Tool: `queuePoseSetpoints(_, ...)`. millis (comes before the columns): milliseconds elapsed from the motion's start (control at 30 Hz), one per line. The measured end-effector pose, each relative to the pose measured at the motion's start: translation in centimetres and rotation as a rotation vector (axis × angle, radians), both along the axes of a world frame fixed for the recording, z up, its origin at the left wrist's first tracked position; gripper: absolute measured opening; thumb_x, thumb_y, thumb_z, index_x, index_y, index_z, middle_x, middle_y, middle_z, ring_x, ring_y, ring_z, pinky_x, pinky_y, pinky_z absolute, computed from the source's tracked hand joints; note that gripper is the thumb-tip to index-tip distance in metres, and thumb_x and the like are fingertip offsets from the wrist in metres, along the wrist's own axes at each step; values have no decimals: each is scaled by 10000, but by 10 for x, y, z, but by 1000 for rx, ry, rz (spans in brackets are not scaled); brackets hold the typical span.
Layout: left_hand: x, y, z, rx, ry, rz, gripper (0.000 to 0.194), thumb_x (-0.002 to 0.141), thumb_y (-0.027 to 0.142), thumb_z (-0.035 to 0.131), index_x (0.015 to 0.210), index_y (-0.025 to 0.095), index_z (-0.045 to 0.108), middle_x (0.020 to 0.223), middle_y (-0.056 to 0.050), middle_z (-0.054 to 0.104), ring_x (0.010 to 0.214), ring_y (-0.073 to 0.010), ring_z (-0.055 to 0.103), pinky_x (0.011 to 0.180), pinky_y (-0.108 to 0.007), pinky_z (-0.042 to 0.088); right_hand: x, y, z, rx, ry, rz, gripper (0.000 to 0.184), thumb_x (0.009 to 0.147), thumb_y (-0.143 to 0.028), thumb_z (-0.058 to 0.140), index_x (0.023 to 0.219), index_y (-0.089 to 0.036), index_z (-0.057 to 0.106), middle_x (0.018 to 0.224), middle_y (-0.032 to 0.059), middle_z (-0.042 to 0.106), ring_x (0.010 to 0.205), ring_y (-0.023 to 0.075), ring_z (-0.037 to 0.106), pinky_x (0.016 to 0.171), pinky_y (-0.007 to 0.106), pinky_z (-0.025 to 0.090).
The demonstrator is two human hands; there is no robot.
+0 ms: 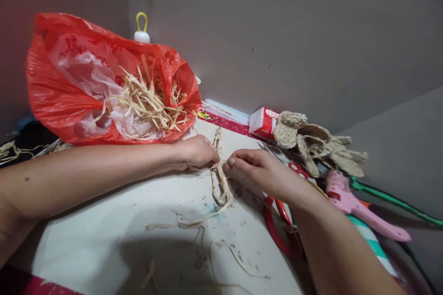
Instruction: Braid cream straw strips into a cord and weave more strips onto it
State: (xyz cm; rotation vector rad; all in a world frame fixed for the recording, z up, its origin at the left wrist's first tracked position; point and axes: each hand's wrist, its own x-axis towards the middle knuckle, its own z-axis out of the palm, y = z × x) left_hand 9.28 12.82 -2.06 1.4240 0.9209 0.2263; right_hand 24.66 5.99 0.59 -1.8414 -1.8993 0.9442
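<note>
My left hand (199, 151) reaches in from the left, its fingers closed in a pinch on the side of a narrow loop of twisted dried fibre (221, 189). The loop lies lengthwise on the white board (138, 221), with its tip above my fingers and a loose tail trailing from its lower end. Just right of the loop, my right hand (254, 168) has curled fingers, thumb against forefinger. A thin pale fibre strand (224, 161) seems to run between the two hands, though its ends are hidden. Loose strands (187, 226) lie on the board nearer to me.
A red plastic bag (65, 120) full of dried fibre strips (148, 101) stands at back left. Red-handled scissors (282, 226) lie under my right forearm. Further right are a pink glue gun (363, 214), woven fibre pieces (314, 143) and a red-and-white box (263, 122). Grey walls close off the back.
</note>
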Motion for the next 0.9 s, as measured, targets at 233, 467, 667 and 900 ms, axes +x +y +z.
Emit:
queuePoseSetpoints(233,-5,2,4,-141,-121,9,252,735,133,511,490,162,459,329,77,249,301,-40,163,353,-216,84,-25,-6,-6,64,90,-68,226,794,-283,435,615,-183,529,519,-31,437,484,114,371,465,231,290)
queuePoseSetpoints(467,-9,3,6,-283,-230,14,321,766,118,493,487,181,348,367,74,247,310,-37,171,348,-213,75,-40,-15,-5,181,-312,-37,265,828,-207,385,783,-179,645,694,69,665,597,181,545,569,262,354)
queuePoseSetpoints(667,-9,-1,3,-311,-335,-29,314,797,147,481,517,183,344,405,84,234,324,-34,165,341,-202,80,-43,-17,-4,165,-542,-46,277,842,-188,377,770,-174,645,719,111,696,591,185,578,552,272,314)
queuePoseSetpoints(900,-10,-5,4,-240,-326,3,279,795,211,540,534,161,454,342,81,283,306,-34,183,342,-198,96,-57,-23,-8,183,-735,-20,279,869,-207,367,843,-156,640,694,144,696,556,217,603,513,304,257)
